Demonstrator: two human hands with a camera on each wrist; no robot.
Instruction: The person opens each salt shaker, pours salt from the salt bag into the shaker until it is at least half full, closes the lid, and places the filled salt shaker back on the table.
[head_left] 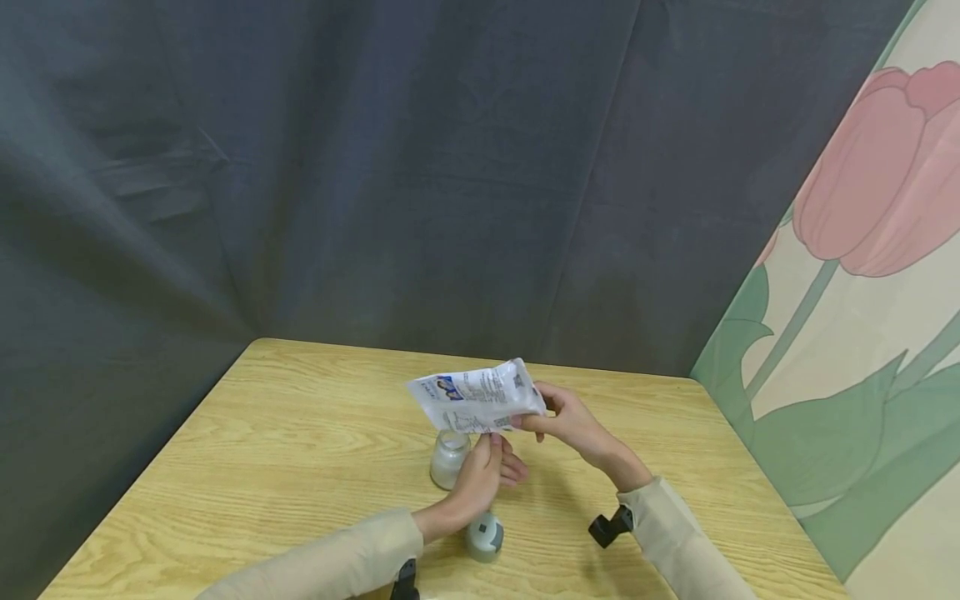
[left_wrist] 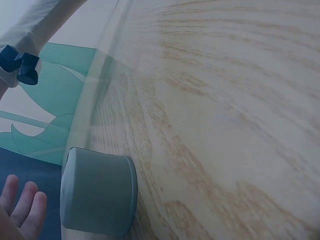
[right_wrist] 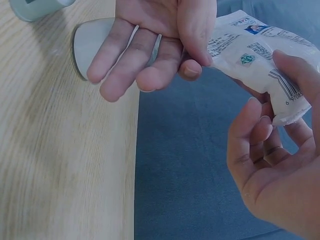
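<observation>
A white printed plastic bag [head_left: 480, 397] is held tilted above the table, over a glass jar [head_left: 446, 468] with white contents. My right hand [head_left: 573, 425] grips the bag's right end, thumb on the face with the barcode in the right wrist view. With thumb and index finger, my left hand [head_left: 476, 482] pinches the bag's lower edge [right_wrist: 220, 57]; its other fingers stretch out straight beside the jar. A grey-green lid [head_left: 483, 537] stands on the table just below the left wrist. In the left wrist view this lid [left_wrist: 97, 192] is near the left fingers [left_wrist: 27, 207].
The wooden table [head_left: 300, 433] carries the jar and lid. A dark curtain [head_left: 420, 183] hangs behind it, and a tulip-patterned cloth [head_left: 862, 358] runs along the right side. Each sleeve has a black wrist mount [head_left: 611, 527].
</observation>
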